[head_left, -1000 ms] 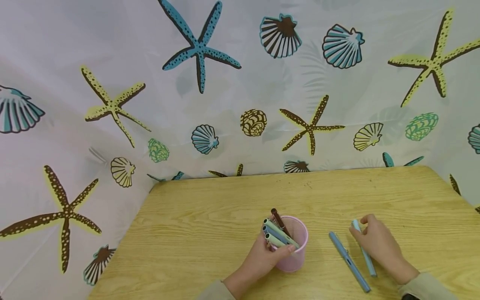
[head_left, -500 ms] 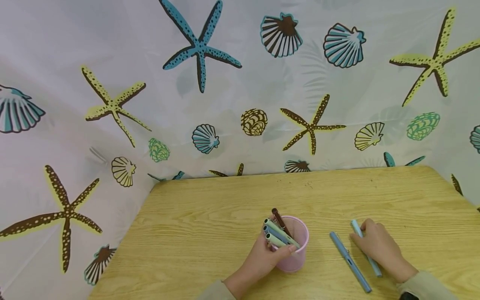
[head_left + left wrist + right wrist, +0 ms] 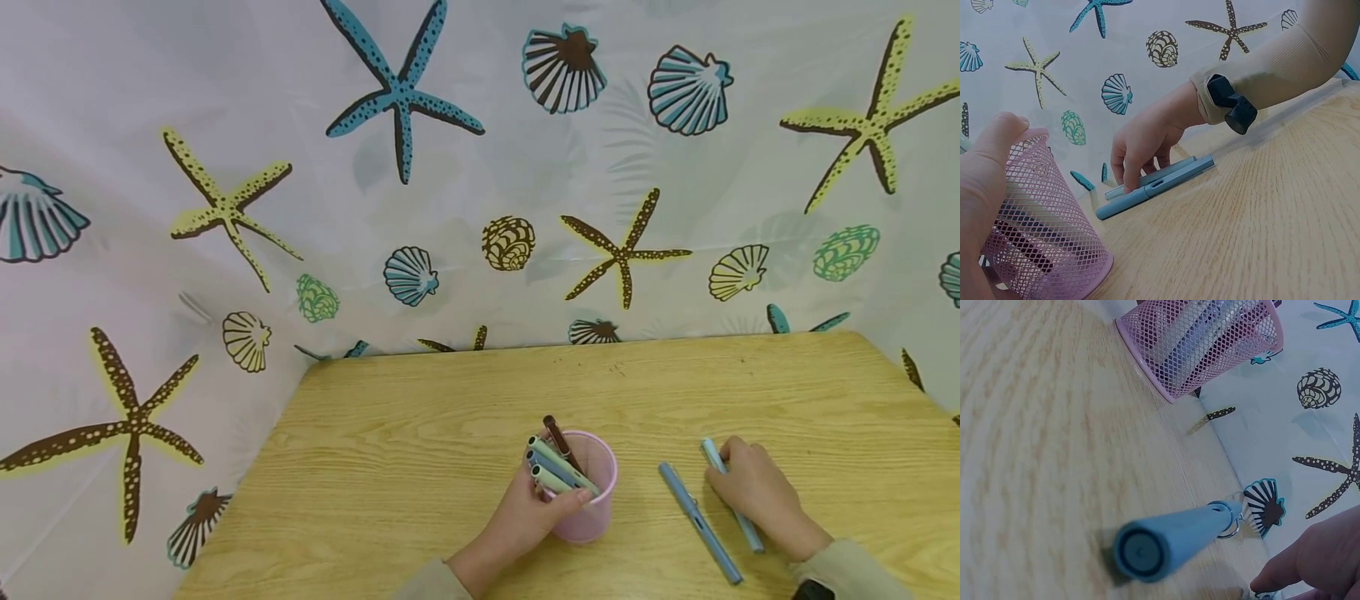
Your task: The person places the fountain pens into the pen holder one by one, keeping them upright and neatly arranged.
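My left hand [image 3: 531, 510] grips the pink mesh pen cup [image 3: 592, 521], thumb on the near rim, the cup tilted slightly. Several pens lean inside it: light green pens [image 3: 550, 481], a blue one and a dark brown pen [image 3: 557, 437]. At the right, my right hand [image 3: 753, 487] pinches a light blue pen [image 3: 712, 454] that lies on the table, its far end sticking out beyond the fingers. Just left of that hand lies a darker blue pen [image 3: 700, 523] with a wire clip. In the left wrist view, the fingertips of the right hand [image 3: 1147, 140] reach down behind this darker pen.
The wooden table [image 3: 390, 467] runs back to a white cloth [image 3: 465, 183] printed with starfish and shells, which also hangs at both sides. A black device [image 3: 1232, 103] is strapped to the right wrist.
My right hand has slid from the far end of the light blue pen toward its middle. The pen's near end has swung a little to the right. My left hand stays on the cup.
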Demonstrator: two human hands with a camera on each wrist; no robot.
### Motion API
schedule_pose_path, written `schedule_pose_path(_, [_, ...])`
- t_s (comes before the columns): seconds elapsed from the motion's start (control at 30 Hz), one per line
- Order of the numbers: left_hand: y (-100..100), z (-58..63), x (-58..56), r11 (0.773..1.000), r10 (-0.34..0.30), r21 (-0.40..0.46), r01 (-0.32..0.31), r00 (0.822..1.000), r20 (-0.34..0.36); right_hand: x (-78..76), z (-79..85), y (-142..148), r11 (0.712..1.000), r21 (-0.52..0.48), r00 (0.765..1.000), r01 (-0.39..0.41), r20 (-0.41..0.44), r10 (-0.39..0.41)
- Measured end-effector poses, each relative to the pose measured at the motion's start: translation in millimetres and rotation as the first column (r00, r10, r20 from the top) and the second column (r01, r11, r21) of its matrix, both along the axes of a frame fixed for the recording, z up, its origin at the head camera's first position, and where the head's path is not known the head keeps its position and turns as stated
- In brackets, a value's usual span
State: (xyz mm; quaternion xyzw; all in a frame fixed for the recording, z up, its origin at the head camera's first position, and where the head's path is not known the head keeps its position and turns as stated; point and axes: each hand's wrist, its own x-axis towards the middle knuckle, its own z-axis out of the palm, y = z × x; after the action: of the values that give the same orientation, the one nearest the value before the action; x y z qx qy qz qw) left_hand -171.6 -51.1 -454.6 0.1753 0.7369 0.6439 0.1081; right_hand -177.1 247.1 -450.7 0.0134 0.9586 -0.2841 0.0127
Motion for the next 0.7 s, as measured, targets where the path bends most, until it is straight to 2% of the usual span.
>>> schedule_pose_path(0.1, [0.2,-3.8,-1.8,1.0,0.006,-0.007,-0.006,1.0,-0.001,0.4,0.2,0.9,1.0,-0.013,1.0,0.003,-0.001,-0.003])
schedule_pose_path(0.4, [0.3,-2.4,-0.4,1.0,0.014,-0.02,-0.014,1.0,-0.009,-0.2,1.0,3.4,0.999,-0.041,0.999,0.033,0.031,-0.032])
schedule_pose_path(0.5, [0.2,4.7,3.4,1.0,0.01,-0.014,-0.01,1.0,-0.003,0.4,2.6,3.3,0.997,-0.056,0.998,0.046,0.036,-0.044])
schedule_pose_path(0.6, [-0.1,16.8,9.7,1.0,0.011,-0.01,-0.011,1.0,-0.006,0.7,5.4,2.7,0.997,-0.064,0.999,0.048,0.015,-0.047])
schedule_pose_path(0.7, [0.1,23.8,12.9,1.0,0.012,-0.012,-0.013,1.0,-0.026,1.3,8.7,2.2,0.997,-0.071,0.999,0.043,-0.014,-0.044])
